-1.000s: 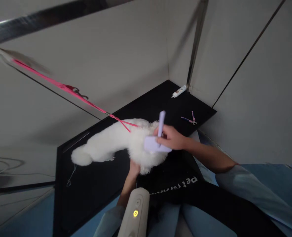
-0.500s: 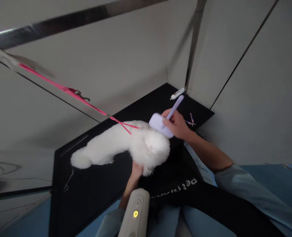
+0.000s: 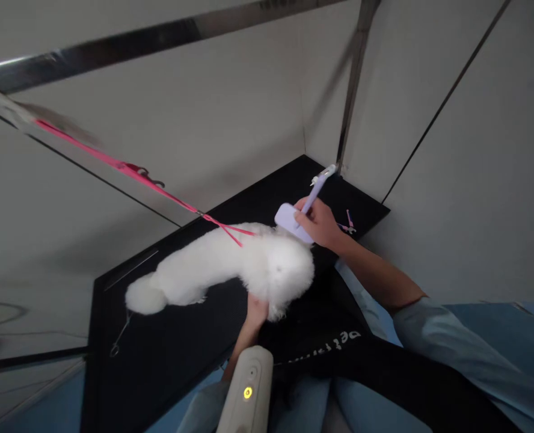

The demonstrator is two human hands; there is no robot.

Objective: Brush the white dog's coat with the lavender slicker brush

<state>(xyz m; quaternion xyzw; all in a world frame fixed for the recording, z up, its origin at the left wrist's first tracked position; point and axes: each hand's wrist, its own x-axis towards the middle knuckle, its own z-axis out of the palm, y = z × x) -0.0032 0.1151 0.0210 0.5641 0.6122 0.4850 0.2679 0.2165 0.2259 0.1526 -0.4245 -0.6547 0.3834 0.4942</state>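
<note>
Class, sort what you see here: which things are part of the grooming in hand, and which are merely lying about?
In use: white dog; lilac brush in right hand; left hand under the dog; pink leash.

Lying about: white tube; small pink clip; grey device.

Head camera – looks steeply down, close over the table (image 3: 168,355).

Right hand (image 3: 322,224) gripping lilac brush (image 3: 294,221) on white dog (image 3: 231,270), left hand (image 3: 255,313) perhaps underneath.

Black grooming table (image 3: 168,355) with a white dog (image 3: 231,270), a white tube (image 3: 325,174) and pink scissors (image 3: 349,224) directly on it
</note>
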